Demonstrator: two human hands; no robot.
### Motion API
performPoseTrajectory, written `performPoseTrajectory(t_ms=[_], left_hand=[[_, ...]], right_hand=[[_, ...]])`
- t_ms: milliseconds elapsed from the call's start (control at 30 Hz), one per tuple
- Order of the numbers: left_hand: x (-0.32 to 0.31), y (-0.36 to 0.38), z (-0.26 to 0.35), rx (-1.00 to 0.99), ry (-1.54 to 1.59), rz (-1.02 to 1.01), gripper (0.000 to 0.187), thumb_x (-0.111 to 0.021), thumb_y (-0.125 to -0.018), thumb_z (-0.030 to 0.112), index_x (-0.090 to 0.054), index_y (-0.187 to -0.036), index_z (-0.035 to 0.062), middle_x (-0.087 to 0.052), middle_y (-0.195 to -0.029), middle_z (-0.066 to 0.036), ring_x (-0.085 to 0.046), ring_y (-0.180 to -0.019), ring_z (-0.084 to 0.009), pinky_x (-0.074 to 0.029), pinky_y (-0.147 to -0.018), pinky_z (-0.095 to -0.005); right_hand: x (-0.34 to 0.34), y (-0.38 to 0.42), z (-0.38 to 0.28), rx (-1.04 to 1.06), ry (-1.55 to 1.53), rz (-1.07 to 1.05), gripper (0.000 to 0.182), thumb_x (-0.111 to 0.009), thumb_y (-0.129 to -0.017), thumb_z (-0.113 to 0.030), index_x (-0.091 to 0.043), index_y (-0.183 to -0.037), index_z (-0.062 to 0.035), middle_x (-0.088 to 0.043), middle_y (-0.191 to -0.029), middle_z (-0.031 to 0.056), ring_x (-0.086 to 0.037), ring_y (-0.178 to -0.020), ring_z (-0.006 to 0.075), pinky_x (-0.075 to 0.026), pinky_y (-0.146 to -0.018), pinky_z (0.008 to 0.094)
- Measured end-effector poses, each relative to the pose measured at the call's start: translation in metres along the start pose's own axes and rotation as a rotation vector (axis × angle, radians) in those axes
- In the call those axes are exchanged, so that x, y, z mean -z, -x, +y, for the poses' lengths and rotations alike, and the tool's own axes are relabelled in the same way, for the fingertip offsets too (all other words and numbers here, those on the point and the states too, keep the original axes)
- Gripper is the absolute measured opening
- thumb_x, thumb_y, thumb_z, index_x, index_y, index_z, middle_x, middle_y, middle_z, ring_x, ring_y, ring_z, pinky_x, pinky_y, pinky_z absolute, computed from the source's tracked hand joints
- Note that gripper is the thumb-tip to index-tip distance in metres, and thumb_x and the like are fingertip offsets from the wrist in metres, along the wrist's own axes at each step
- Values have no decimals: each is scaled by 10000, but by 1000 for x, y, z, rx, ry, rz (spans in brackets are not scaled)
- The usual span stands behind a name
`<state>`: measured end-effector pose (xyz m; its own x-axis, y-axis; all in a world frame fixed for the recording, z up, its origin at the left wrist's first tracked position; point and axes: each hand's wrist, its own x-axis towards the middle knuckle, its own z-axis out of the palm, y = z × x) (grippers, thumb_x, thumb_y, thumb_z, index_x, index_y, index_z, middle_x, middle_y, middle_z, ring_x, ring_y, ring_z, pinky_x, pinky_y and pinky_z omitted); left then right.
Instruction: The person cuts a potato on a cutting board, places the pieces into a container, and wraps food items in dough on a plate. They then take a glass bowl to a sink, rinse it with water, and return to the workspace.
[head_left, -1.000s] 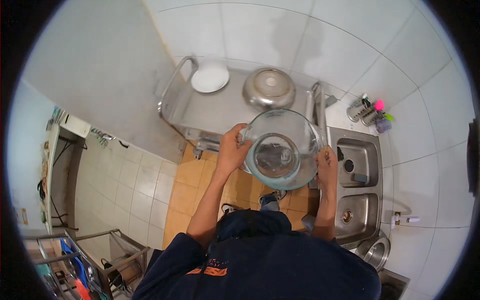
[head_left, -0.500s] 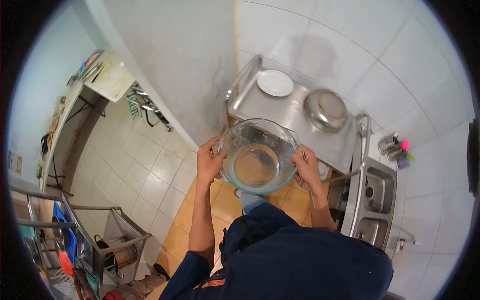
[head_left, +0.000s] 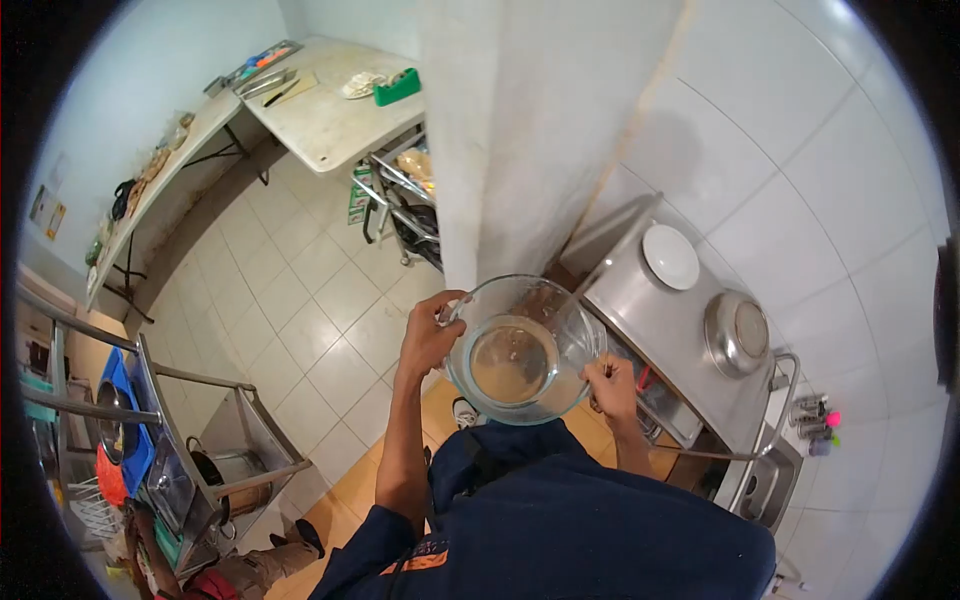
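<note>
A clear glass bowl (head_left: 520,410) is held in front of my body, between both hands. My left hand (head_left: 432,335) is closed on its left rim, and my right hand (head_left: 610,385) grips the rim on the right side. The floor shows through the glass, and small drops or marks are visible on it. To the right of the bowl stands a steel trolley (head_left: 650,320), bearing a white plate (head_left: 670,257) and an upturned metal bowl (head_left: 737,333).
A wall corner (head_left: 470,150) juts out ahead. Beyond it is a white table (head_left: 340,120) with a green tape dispenser (head_left: 397,87). A metal rack (head_left: 200,375) stands at left, near another person's arm (head_left: 150,550). A sink (head_left: 765,490) is at right.
My view has turned left, so the trolley and sink sit further right and more of the white table shows. Both hands keep hold of the glass bowl.
</note>
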<state>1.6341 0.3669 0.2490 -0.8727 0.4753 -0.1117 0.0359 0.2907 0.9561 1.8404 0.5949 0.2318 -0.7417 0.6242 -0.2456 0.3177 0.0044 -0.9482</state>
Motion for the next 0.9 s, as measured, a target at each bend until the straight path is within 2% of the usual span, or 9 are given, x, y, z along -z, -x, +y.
performPoseTrajectory(t_ms=[100, 200, 267, 400, 500, 633, 767, 867, 900], left_hand=[[45, -25, -11, -51, -17, 31, 425, -570, -697, -2, -689, -1102, 46, -491, -613, 4, -415, -481, -80, -336, -396, -273], [91, -50, -13, 16, 6, 1, 418, -568, -686, -4, -696, -1081, 40, -454, -610, 13, -406, -480, -72, -318, -390, -268], [119, -70, -33, -30, 24, 5, 417, -565, -682, -9, -698, -1075, 38, -425, -627, 21, -400, -484, -68, -312, -391, -270], [178, -120, -67, -75, 29, 2, 391, -572, -673, -15, -701, -1040, 31, -372, -657, 6, -367, -534, -105, -352, -488, -295], [228, -158, -75, -91, 6, 0, 399, -573, -676, -9, -696, -1053, 32, -362, -660, 2, -360, -547, -106, -347, -499, -296], [300, -209, -71, 15, -2, 4, 433, -549, -691, -14, -683, -1100, 32, -385, -691, 34, -355, -486, -70, -297, -412, -283], [373, -263, -79, -53, 22, 27, 452, -547, -683, -3, -681, -1112, 36, -391, -663, 29, -364, -494, -82, -302, -426, -278], [421, -301, -87, -40, -7, 48, 413, -599, -684, 40, -676, -1089, 28, -418, -668, -35, -419, -577, -136, -401, -538, -321], [434, -311, -88, -34, -2, 67, 414, -599, -685, 46, -676, -1091, 28, -420, -668, -36, -423, -582, -138, -403, -540, -320]], right_hand=[[-43, -14, -3, 57, -21, -101, 171, -654, -797, -81, -576, -660, -14, -463, -464, 5, -408, -323, 78, -287, -309, 249], [-92, -30, -11, 6, 68, -145, 211, -675, -804, -94, -571, -640, -9, -485, -460, 18, -422, -324, 83, -303, -311, 252], [-125, -42, -14, -2, 157, -151, 224, -682, -806, -100, -571, -634, -8, -485, -461, 16, -422, -324, 82, -308, -311, 252], [-197, -66, -41, -86, 96, -161, 190, -674, -816, -107, -596, -673, -11, -483, -461, 16, -418, -326, 78, -311, -313, 243], [-255, -94, -53, -163, -19, -125, 190, -648, -828, -102, -591, -671, -12, -475, -458, 22, -418, -332, 76, -311, -311, 244], [-344, -131, -89, -78, -33, 11, 226, -601, -839, -73, -517, -633, -33, -470, -485, 25, -392, -336, 78, -299, -307, 248], [-423, -169, -123, -54, -85, 66, 247, -594, -843, -71, -483, -622, -54, -457, -503, 13, -381, -337, 78, -298, -308, 246], [-470, -196, -145, -54, -115, 66, 243, -593, -847, -74, -486, -629, -66, -453, -503, 9, -383, -340, 77, -298, -309, 240], [-484, -205, -154, -43, -147, 36, 232, -590, -852, -80, -500, -639, -64, -456, -504, 5, -386, -340, 75, -303, -310, 234]])
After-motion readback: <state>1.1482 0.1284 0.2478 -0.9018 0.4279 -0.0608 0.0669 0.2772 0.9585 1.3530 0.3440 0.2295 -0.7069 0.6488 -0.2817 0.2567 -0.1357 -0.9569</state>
